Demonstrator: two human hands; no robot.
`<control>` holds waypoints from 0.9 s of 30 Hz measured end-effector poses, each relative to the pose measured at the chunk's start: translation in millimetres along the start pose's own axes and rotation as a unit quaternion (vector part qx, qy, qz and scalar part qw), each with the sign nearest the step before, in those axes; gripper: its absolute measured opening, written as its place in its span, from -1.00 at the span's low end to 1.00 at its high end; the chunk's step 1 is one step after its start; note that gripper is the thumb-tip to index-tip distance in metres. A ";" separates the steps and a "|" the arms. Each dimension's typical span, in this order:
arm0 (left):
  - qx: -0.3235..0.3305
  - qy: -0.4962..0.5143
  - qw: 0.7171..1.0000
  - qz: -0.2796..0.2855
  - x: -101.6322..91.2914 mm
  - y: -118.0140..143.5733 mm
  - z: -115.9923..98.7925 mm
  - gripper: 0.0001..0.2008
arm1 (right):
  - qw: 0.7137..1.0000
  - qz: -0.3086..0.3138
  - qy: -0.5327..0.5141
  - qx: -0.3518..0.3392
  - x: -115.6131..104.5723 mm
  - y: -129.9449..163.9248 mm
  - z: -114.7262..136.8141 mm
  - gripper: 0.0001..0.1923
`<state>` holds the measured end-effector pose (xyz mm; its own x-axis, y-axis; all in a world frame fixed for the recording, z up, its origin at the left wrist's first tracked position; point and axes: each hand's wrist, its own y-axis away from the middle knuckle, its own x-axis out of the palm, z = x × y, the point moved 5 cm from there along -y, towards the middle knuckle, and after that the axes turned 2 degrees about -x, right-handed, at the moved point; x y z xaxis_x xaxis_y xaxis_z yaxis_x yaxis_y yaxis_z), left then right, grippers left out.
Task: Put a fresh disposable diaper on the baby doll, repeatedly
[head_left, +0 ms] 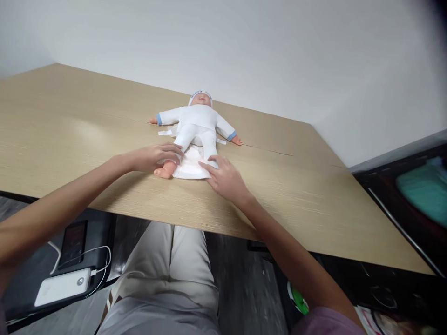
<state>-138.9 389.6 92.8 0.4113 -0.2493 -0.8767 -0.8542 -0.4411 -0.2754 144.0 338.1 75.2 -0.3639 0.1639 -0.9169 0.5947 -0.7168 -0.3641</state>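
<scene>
Centrally, a doll [197, 123] in a white suit was laid on its back on the table [70, 121], a white diaper [190, 166] spread under its legs. At the right edge of the frame a dark bin [401, 195] was seen, with something teal [424, 188] in it, blurred and cut off. At lower left a phone [72, 243] and a power bank [63, 286] were partly made out. The left hand [155, 156] was laid loosely curled over the doll's leg; a firm grip could not be judged. The right hand [226, 179] was spread flat, fingertips pressed on the diaper's edge.
</scene>
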 end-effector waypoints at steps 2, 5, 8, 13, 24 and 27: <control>-0.010 0.015 1.000 0.006 -1.5 1.3 1.4 -0.39 | 0.999 -0.024 -0.030 0.031 -0.2 -2.8 -6.6 -0.53; -0.057 0.050 0.997 0.009 -8.2 2.6 1.3 -0.45 | 0.991 -0.055 -0.099 0.069 -4.6 -8.5 -20.7 -0.58; -0.141 0.064 0.988 0.009 -14.2 1.0 -0.9 -0.45 | 0.980 -0.071 -0.143 0.117 -6.9 -14.9 -33.9 -0.61; -0.186 0.020 0.981 -0.058 -11.1 -18.2 -9.1 -0.41 | 0.954 -0.113 -0.205 0.188 -1.6 -29.6 -48.2 -0.44; -0.225 0.078 0.922 -0.306 -41.2 -84.8 70.8 -0.53 | 0.928 -0.211 -0.236 0.196 5.1 -111.6 -121.9 -0.32; -0.277 0.234 0.872 -0.327 -40.3 -106.8 113.4 -0.57 | 0.919 -0.176 -0.283 0.208 16.6 -147.3 -149.5 -0.30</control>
<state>-100.4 544.5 112.8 0.9493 -0.0556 -0.3093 -0.1560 -0.9377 -0.3105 157.6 547.7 89.1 -0.8663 0.1404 -0.4793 0.0855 -0.9038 -0.4193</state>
